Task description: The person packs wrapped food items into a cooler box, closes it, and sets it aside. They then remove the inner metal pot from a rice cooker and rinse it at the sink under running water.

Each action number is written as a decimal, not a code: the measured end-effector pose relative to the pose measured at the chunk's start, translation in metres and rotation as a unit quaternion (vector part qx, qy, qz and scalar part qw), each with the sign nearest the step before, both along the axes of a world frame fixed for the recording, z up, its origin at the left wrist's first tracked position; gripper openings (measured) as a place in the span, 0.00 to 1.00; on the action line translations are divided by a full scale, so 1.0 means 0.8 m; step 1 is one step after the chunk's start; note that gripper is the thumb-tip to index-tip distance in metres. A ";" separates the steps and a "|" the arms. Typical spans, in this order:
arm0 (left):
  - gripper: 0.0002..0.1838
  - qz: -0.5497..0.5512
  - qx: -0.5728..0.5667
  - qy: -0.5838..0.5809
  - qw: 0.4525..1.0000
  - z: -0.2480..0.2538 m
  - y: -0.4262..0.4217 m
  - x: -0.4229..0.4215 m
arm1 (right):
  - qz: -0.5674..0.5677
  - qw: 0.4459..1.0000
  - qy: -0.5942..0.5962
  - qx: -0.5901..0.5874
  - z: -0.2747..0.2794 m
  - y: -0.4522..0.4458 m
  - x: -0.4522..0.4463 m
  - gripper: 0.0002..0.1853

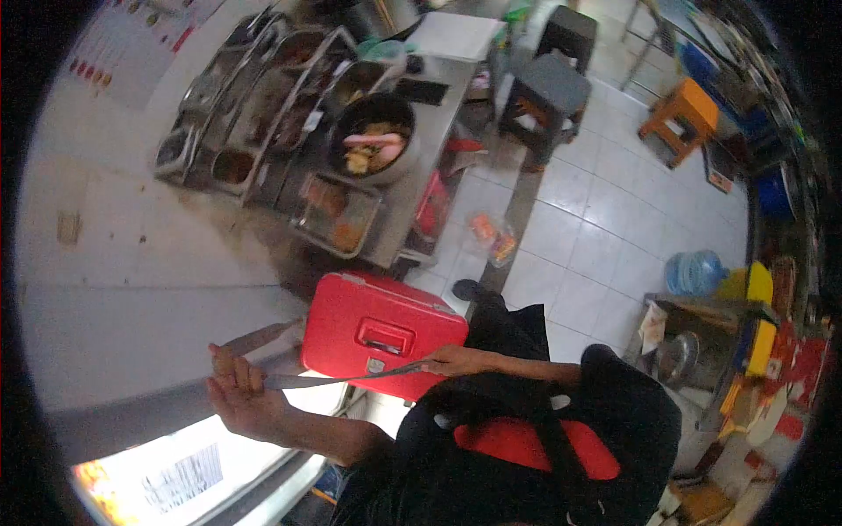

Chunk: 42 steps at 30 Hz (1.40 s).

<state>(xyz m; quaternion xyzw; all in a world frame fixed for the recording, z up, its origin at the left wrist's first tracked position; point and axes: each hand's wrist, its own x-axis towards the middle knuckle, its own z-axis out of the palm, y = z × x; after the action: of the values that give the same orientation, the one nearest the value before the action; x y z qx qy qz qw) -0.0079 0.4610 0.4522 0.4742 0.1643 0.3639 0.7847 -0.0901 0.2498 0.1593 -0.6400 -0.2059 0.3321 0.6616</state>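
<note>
A flat grey strap [320,380] stretches between my two hands in front of my body. My left hand [241,394], on the left beside the wall, has its fingers curled round one part of it. Another length of band [259,338] runs from that hand up toward the red box; where it ends is hard to make out. My right hand [458,360] pinches the strap's other part, close to my black shirt. Just beyond both hands stands a red cooler box [342,302] with a recessed handle, partly covered by the strap and my right hand.
A metal counter [386,250] holds food trays [338,215] and a dark pot [368,110]. Dark stools [548,88] and an orange stool [680,118] stand on the tiled floor. At right, a water jug [693,273] lies on a shelf. A lit panel [193,469] is at lower left.
</note>
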 end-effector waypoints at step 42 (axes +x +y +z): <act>0.14 -0.371 -0.230 -0.110 0.893 -0.098 -0.967 0.572 | -0.453 0.864 -0.195 -0.105 0.092 -1.110 0.723 0.14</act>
<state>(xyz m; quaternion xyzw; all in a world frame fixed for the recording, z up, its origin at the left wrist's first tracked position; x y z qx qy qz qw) 0.4498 -0.3127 0.3738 0.2636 -0.0317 0.0477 0.9629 0.4880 -0.6381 0.2329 -0.7800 0.0176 -0.1162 0.6146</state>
